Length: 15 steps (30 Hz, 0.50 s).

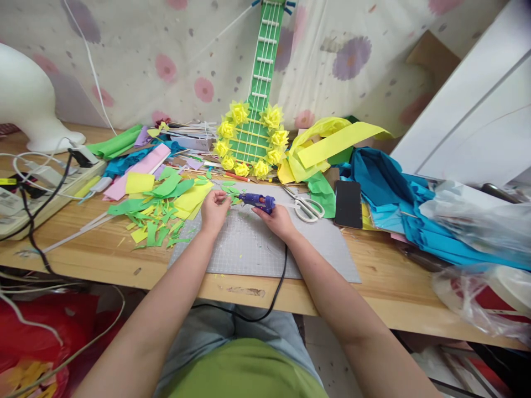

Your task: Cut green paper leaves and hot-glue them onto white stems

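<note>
My right hand [274, 219] is wrapped round a purple glue gun [258, 201], whose nozzle points left. Close to the nozzle, my left hand [215, 211] pinches a small green paper piece [233, 192]. Both hands are over a grey cutting mat [244, 249]. Behind them stands a green paper-covered instrument shape [262, 72] with white strings and a ring of yellow paper flowers [272, 117]. A black cable hangs from the glue gun past the table's front edge.
Green and yellow scraps [155, 221] lie left of the mat. White-handled scissors [309, 210], a black phone [348, 203] and blue paper [377, 177] are on the right. A power strip [50, 193] and a white foam head [29, 94] stand far left.
</note>
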Each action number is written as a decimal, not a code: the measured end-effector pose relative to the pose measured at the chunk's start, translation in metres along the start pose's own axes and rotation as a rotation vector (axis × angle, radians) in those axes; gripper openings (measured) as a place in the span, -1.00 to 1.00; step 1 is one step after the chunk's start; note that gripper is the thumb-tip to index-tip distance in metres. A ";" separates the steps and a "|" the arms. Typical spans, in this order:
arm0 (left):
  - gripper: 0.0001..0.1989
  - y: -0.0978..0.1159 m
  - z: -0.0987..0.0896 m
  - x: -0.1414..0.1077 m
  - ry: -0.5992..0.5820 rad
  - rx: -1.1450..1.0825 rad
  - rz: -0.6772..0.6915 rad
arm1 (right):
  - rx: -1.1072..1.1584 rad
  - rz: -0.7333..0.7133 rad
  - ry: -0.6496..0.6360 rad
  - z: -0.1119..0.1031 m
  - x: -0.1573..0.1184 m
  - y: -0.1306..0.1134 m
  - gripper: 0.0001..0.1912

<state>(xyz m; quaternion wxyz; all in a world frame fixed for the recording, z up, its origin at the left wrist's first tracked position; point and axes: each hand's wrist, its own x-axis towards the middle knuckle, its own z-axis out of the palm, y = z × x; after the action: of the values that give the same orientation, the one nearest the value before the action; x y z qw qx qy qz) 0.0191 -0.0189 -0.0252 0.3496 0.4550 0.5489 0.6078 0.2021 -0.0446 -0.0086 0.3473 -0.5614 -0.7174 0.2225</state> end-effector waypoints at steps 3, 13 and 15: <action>-0.78 -0.001 0.000 0.000 -0.007 0.009 0.006 | -0.005 0.015 0.010 -0.001 0.000 0.001 -0.55; -0.77 0.002 0.000 -0.002 -0.010 -0.036 0.007 | -0.024 0.046 0.028 0.000 0.001 0.003 -0.55; -0.78 0.004 0.000 -0.003 -0.014 -0.046 0.017 | -0.040 0.085 0.067 -0.003 0.004 0.007 -0.55</action>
<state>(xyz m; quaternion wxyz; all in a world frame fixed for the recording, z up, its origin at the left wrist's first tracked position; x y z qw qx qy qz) 0.0206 -0.0223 -0.0216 0.3585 0.4556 0.5285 0.6202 0.2082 -0.0396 -0.0109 0.3503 -0.6052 -0.6853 0.2037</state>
